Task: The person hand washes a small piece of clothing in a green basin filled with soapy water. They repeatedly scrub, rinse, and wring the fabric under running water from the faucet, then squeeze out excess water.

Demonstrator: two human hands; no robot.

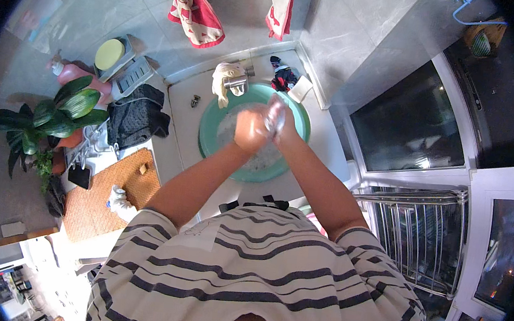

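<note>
Both hands are over a round green plastic basin (205,132) of cloudy, sudsy water (261,160). My left hand (249,129) is closed in a fist against a small, wet, light-coloured cloth (274,115). Gripping the same cloth from the other side is my right hand (288,124). Blur and suds hide the cloth's shape and the fingertips. Behind the basin's far rim is a metal faucet (236,83) with a cream cloth (222,80) draped over it. Dark, red-patterned small garments (285,76) lie on the ledge beside a white bar of soap (300,89).
A red-and-cream towel (201,20) hangs on the wall ahead. To the left are a dark folded cloth (136,114), soap dishes (134,76), a potted plant (59,116), a phone (80,176) and a woven mat (94,210). A metal folding rack (421,241) stands right, by windows.
</note>
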